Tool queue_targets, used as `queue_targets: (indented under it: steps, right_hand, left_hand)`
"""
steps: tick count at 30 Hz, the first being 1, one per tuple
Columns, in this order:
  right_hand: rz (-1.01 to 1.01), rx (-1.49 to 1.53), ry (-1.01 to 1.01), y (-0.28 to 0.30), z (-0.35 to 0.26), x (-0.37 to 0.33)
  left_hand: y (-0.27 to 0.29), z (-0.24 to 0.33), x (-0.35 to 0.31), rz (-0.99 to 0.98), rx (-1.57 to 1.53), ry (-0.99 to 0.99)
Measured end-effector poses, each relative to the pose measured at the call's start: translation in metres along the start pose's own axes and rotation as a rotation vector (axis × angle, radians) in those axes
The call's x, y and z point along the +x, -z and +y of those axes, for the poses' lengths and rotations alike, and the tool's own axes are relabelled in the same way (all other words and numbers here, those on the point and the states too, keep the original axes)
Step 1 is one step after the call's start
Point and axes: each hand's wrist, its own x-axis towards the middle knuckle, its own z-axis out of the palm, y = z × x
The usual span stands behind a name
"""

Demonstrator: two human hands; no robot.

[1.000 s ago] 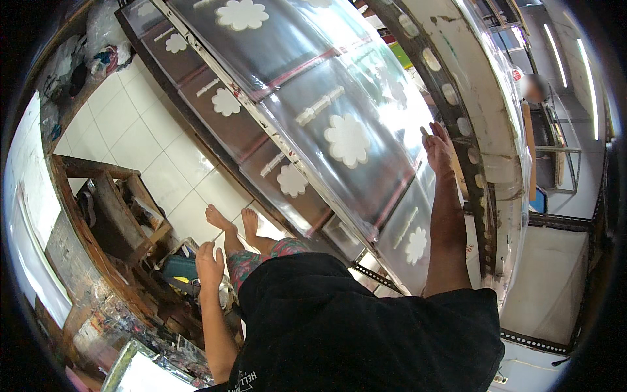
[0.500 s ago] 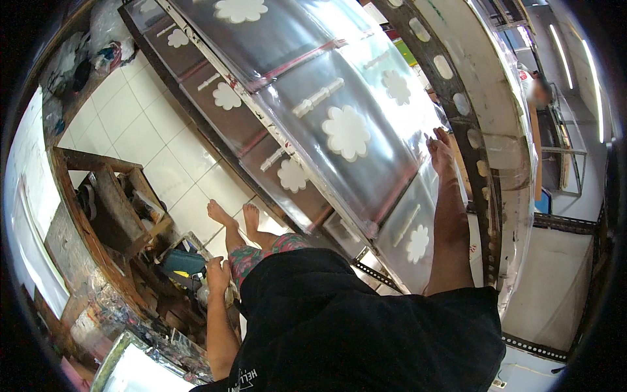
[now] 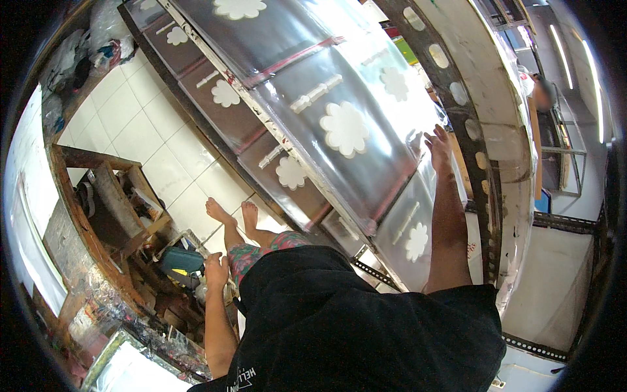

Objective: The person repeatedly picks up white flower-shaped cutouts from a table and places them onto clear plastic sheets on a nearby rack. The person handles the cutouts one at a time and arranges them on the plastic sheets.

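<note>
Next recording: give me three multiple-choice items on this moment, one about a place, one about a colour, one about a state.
1. Where does the right hand rest?
A. on the glossy printed sheet
B. on the floor tiles
C. on the wooden shelf

2. What colour are the flower shapes on the sheet?
A. red
B. cream-white
C. blue

3. In what state is the left hand?
A. raised above the sheet
B. flat on the tiles
C. hanging low beside the hip, near a dark green case

Answers: 1 A, the fingers lie spread on the shiny film. 2 B, each flower reads pale cream against the dark sheet. 3 C, the hand hangs below the sheet's level, by the clutter at the wooden shelf; whether it grips anything cannot be told.
</note>
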Motion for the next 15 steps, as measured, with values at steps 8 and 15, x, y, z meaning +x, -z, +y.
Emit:
queue_targets:
  steps: [8,15]
  right_hand:
    - [0.127,-0.897,0.362,-0.006,-0.018,-0.015]
    - [-0.075,-0.794,0.224,-0.022,-0.014,-0.031]
  left_hand:
    - [0.001,-0.002,0.004,-0.004,-0.043,0.004]
    - [0.004,-0.002,0.007,0.055,-0.056,-0.042]
